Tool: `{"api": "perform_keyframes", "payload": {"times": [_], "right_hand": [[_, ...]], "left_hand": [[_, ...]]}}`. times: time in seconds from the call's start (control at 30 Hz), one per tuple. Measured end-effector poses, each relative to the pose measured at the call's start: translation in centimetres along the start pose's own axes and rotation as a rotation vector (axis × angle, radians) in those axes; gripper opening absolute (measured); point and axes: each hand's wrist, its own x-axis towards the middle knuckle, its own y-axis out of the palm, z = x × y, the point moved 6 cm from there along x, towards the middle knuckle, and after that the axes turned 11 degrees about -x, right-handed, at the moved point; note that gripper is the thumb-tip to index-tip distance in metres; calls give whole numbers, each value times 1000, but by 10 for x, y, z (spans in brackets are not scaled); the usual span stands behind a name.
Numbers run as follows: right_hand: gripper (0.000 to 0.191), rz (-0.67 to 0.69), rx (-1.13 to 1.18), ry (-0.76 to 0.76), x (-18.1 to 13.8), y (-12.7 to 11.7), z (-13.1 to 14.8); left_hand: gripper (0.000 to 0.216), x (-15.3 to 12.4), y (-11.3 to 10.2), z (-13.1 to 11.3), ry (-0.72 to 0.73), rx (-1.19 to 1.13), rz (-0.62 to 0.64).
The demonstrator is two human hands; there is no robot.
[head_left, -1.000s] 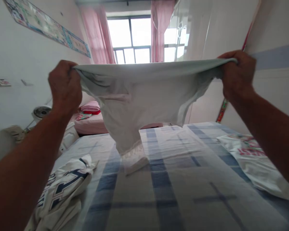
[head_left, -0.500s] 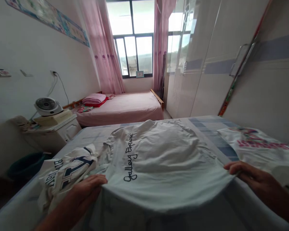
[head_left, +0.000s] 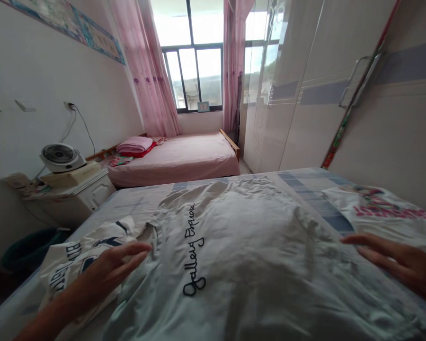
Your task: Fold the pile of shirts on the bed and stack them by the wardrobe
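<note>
A pale T-shirt [head_left: 241, 237] with black script lettering lies spread and wrinkled on the bed [head_left: 128, 201], its near end running out of the bottom of the picture. My left hand [head_left: 122, 260] hovers by the shirt's left side, fingers apart and holding nothing. Beneath that hand is a white shirt with dark block letters [head_left: 62, 265], partly hidden by my forearm. At the shirt's right side, my right hand [head_left: 394, 258] has its fingers stretched out with nothing in them. Beyond it lies another white shirt with pink print [head_left: 386, 208].
A second bed [head_left: 188, 151] with pink covers stands under the window. At the left a fan [head_left: 60, 156] sits on a cabinet [head_left: 88, 189], with a dark green bin [head_left: 35, 246] below. Tall wardrobe doors [head_left: 305, 109] line the right side.
Both hands have let go of the pale T-shirt's near edge, and their fingers have opened. The shirt has dropped flat toward me. The view has shifted slightly.
</note>
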Motion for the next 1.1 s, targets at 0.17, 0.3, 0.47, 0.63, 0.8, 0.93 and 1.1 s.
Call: {"api": "perform_keyframes", "payload": {"times": [0.17, 0.3, 0.47, 0.63, 0.8, 0.93, 1.1], "right_hand": [[53, 88, 101, -262, 95, 10, 146], [56, 105, 20, -471, 132, 73, 217], [60, 237, -164, -232, 145, 136, 131], [59, 181, -251, 271, 154, 117, 1], [52, 193, -216, 312, 188, 103, -5], [56, 218, -215, 424, 210, 106, 11], [49, 262, -213, 498, 222, 116, 18]], "left_hand": [[46, 87, 39, -44, 159, 149, -167], [49, 111, 79, -34, 140, 322, -183], [59, 107, 85, 25, -115, 349, -90], [55, 103, 62, 42, -130, 320, -144], [58, 99, 15, 62, -233, 377, -309], [57, 99, 3, 75, -369, 415, -301], [39, 111, 6, 73, -374, 114, -406]]}}
